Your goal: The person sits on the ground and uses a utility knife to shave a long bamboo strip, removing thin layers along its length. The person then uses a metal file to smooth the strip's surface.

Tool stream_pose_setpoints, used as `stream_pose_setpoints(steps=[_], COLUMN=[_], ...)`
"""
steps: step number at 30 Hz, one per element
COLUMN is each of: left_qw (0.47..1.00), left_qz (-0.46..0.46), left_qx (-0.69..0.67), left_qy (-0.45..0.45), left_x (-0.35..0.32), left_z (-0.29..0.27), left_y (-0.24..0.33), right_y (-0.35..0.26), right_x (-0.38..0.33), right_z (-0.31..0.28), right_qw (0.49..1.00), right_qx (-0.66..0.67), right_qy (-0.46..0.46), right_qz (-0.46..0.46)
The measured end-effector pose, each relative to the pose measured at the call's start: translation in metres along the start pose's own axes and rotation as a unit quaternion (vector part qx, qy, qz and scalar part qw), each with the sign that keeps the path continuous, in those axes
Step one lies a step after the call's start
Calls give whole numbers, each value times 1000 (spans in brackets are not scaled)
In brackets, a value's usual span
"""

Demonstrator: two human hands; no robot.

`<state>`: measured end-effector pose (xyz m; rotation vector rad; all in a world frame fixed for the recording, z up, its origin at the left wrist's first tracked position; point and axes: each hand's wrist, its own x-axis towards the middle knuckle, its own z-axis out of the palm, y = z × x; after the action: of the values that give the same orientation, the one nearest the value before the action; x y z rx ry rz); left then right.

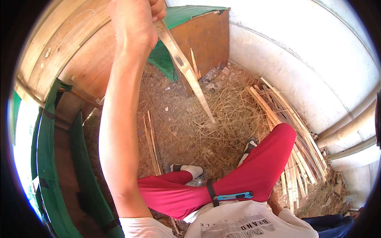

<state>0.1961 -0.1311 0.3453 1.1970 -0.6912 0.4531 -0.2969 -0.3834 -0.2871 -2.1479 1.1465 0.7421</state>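
Note:
My left hand [137, 22] is raised at the top of the view, its fingers closed round a long split bamboo strip [185, 69]. The strip slants down and right, its narrow end above the straw-strewn ground. Its upper end is out of sight behind the hand and beyond the edge. My right hand does not show; only a bit of the right forearm [274, 201] appears beside my red-trousered thigh. On that thigh lies a blue utility knife [235, 196], next to a black strap [212, 192] round the leg.
A pile of split strips [297, 139] lies at right along a pale wall [293, 51]. Thin strips [151, 142] lie left of my feet. Straw [226, 107] covers the ground. A brown box with green covering [202, 39] stands ahead; green-edged boards [49, 158] stand left.

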Motion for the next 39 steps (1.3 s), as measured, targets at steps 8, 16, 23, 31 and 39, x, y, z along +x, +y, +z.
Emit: stream_pose_setpoints(steps=[8,16,23,31,39], left_qw=[995,990,991,991,994], left_qz=[-80,-117,-124,-124,-103], left_qx=[-40,-48,-51,-46,12], left_qy=[-37,-58,-25,-34,38], left_x=[24,54,78,88,104], left_z=[3,9,15,25,35], left_y=[-7,5,-3,20,1], right_y=[67,45,-17,-245,-422], right_x=[46,20,-54,-161,-217], right_z=[5,-110,-259,-360,-376], right_qw=[985,989,923,810,802], right_qx=[129,49,310,442,218], right_qy=[49,106,210,293,240], right_qz=[-101,-90,-94,-250,-501])
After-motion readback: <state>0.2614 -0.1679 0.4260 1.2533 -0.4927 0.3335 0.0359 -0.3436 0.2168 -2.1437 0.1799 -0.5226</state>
